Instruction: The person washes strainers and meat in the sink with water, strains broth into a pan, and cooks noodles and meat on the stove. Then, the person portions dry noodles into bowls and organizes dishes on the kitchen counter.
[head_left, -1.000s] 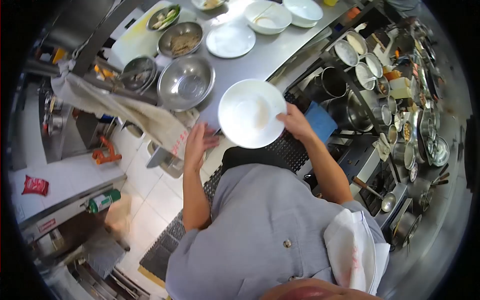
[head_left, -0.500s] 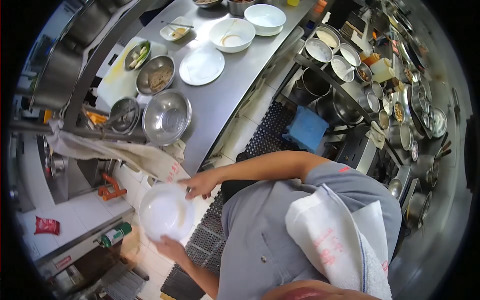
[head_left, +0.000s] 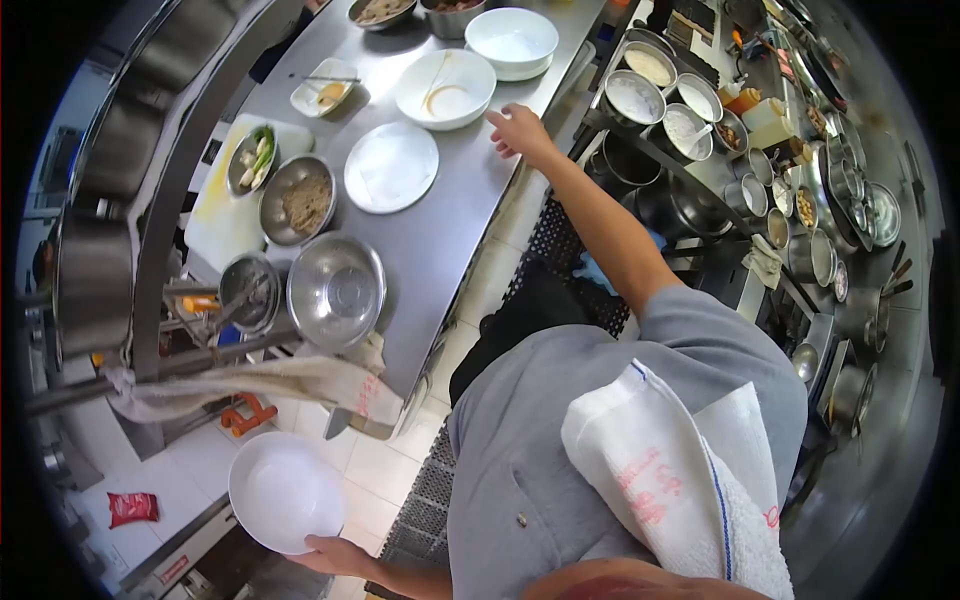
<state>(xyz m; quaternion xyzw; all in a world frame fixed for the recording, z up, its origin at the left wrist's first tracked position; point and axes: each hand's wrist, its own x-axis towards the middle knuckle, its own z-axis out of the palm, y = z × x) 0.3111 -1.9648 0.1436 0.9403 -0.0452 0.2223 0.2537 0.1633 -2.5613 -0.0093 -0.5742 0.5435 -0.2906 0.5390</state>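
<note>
My left hand (head_left: pixel 335 558) grips the rim of a white bowl (head_left: pixel 285 490) low over the floor, its thumb along the edge. My right hand (head_left: pixel 518 132) reaches over the near edge of the steel table, fingers apart and slightly bent, holding nothing. Close by it stands a white bowl with a brown stain (head_left: pixel 430 105). Just behind that, another white bowl (head_left: pixel 512 38) rests on more white dishware. A white plate (head_left: pixel 392 168) lies flat beside the stained bowl.
On the steel table (head_left: pixel 430 240) are an empty metal bowl (head_left: pixel 336 290), a bowl of brown food (head_left: pixel 305 205), a bowl of green vegetables (head_left: pixel 258 160) and a small dish (head_left: pixel 325 92). A cloth (head_left: pixel 250 385) hangs from a rail. Several filled pots stand at right.
My right hand has let go of the held bowl and moved up to the table edge beside the stained bowl. My left hand has carried its bowl down and left. The view has shifted.
</note>
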